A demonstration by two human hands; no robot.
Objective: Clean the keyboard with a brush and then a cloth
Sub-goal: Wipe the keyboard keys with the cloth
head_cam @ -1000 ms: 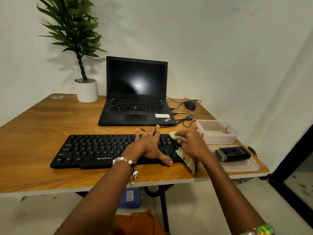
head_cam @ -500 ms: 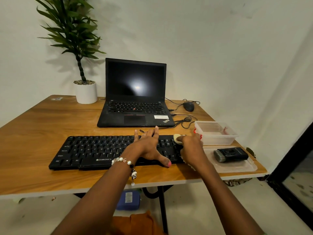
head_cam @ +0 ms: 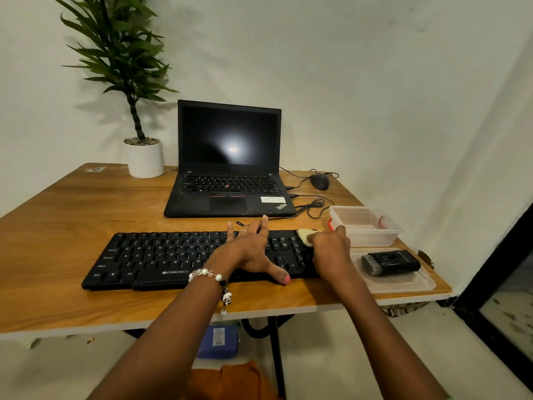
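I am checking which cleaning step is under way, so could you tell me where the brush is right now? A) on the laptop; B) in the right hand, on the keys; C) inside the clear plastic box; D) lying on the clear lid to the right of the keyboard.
D: the brush lies untouched on the clear lid, while the right hand holds the cloth against the keyboard.

"ZEBRONICS" on keyboard (head_cam: 161, 258); "ThinkPad" on laptop (head_cam: 230, 180)

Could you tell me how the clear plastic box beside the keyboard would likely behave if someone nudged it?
The clear plastic box looks thin-walled and nearly empty, so it is probably light and would slide easily on the smooth table. Its low, wide shape suggests it would not tip. It sits near the table's right edge, so a hard push might send it off.
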